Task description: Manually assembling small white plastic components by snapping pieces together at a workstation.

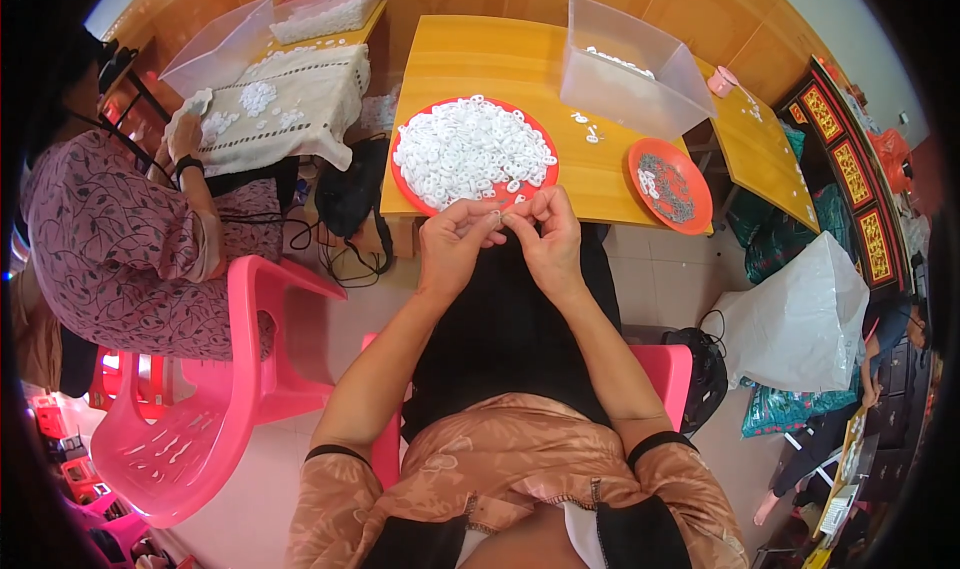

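Just over the near rim of a round red tray [552, 177], my left hand [455, 244] and my right hand [548, 239] meet with fingertips pinched together. Something tiny sits between them, too small to make out. A heap of small white plastic pieces with holes [470, 149] fills the tray. To its right, an orange-red plate [697, 214] holds small grey parts [675, 187] and a few white pieces [647, 181]. Some loose white pieces [592, 135] lie on the yellow table [480, 54] between tray and bin.
A clear plastic bin [640, 94] stands at the table's back right, near a pink cup [721, 81]. At left, a co-worker's hand [183, 137] works over a cloth-covered table [300, 94], beside a pink chair [240, 369]. White sack [795, 314] on the right.
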### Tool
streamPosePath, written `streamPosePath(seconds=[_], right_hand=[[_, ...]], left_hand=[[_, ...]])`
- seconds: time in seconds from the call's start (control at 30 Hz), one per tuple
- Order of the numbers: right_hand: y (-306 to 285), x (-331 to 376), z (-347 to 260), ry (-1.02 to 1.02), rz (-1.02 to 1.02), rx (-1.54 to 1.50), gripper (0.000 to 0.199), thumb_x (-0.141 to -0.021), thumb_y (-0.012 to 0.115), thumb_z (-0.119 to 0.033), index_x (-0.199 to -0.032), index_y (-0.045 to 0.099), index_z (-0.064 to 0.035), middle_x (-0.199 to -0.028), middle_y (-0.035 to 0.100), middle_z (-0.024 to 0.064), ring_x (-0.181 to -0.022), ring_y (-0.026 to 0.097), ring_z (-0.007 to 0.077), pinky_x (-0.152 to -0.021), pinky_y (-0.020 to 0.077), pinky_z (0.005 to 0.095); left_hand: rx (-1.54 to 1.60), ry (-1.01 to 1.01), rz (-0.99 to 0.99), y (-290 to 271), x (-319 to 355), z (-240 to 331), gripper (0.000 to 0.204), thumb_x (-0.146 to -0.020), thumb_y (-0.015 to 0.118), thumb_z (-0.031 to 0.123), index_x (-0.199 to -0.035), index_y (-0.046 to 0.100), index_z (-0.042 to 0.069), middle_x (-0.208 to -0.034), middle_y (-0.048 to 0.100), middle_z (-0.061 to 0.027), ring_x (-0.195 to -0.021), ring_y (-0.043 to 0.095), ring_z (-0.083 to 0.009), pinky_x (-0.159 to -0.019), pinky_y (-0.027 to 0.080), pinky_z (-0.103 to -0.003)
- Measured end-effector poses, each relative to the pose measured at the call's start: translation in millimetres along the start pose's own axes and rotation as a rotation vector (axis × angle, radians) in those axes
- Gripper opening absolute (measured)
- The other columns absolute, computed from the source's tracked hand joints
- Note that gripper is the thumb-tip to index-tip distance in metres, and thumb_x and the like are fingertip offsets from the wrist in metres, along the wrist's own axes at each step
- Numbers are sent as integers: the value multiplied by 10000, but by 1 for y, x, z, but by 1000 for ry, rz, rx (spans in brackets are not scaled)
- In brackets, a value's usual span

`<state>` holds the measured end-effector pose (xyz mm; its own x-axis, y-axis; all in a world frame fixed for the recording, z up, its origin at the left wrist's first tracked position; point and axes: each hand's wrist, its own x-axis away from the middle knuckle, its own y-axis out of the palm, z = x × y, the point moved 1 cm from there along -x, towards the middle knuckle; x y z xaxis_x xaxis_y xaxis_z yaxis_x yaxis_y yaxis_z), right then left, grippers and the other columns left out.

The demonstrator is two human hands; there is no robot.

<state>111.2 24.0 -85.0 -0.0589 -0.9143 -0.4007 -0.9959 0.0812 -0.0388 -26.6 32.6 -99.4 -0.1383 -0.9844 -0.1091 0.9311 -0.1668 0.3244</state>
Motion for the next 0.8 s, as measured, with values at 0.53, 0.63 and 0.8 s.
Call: streamPosePath(seconds=[0.53,0.63,0.8], right_hand=[[-8,-2,7,12,-61,49,268,-802,624,62,-752,387,-53,-767,564,37,-734,529,66,-668,439,203],[-8,-6,0,47,-74,59,217,-811,636,28,-779,432,-38,-775,580,35,-734,536,61,-664,437,201],[-23,-25,2,82,-40,224,137,-861,606,-66,-963,564,15,-795,622,34,-724,558,57,-641,441,204]], left_hand=[[-38,9,10,2,0,-7,146,-853,610,56,-973,632,-24,-844,674,-80,-677,642,-117,-606,494,-206],[73,-3,4,0,-3,-8,162,-857,608,63,-996,621,-18,-873,673,-86,-701,641,-120,-624,493,-207],[41,-1,85,-2,-5,4,144,-862,595,52,-989,615,-13,-869,667,-86,-713,636,-119,-641,488,-207]])
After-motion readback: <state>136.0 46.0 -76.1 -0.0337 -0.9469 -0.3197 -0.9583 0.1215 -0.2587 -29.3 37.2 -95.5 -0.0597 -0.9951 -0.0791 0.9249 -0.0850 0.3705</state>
